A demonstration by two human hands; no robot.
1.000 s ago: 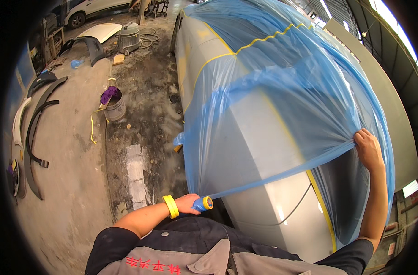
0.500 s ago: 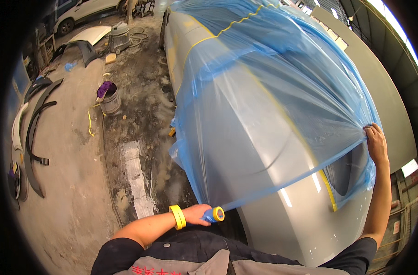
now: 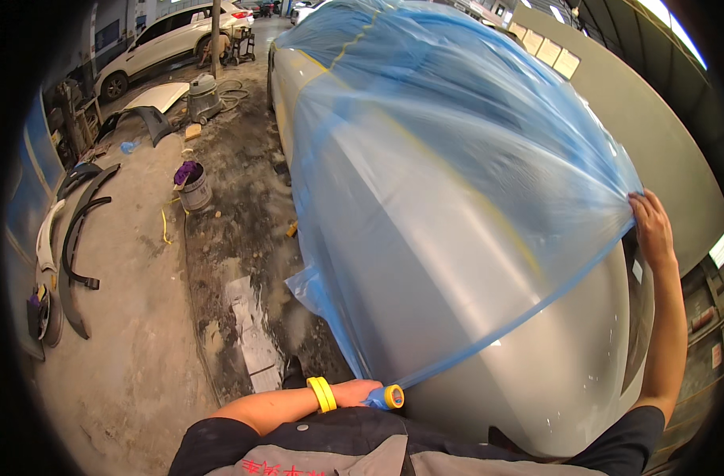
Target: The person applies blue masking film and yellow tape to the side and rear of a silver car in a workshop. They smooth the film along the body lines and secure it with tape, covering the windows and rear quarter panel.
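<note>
A car body (image 3: 489, 389) in silver-grey lies before me, largely under thin blue see-through masking film (image 3: 473, 182). At the lower middle, my left hand (image 3: 358, 393) is closed around a masking film roll (image 3: 393, 397) with a yellow end, and the film runs up from it. Two yellow rings, like tape rolls, circle my left wrist (image 3: 321, 394). My right hand (image 3: 654, 226), at the car's right side, pinches the film's gathered edge. Between both hands the near edge is drawn tight, slanting above the bare near end of the car. Yellow tape (image 3: 457, 182) shows through the film.
Left of the car stand a bucket (image 3: 195, 190) with a purple cloth and a grey canister vacuum (image 3: 204, 97). Dark curved trim pieces (image 3: 74, 238) lie on the floor. A white car (image 3: 167, 40) is parked behind. A large grey-green panel (image 3: 639, 119) rises at the right.
The film's near edge has been pulled straighter and tighter, and the loose flap under my right hand is gone from the car. My view has shifted; both hands keep their hold.
</note>
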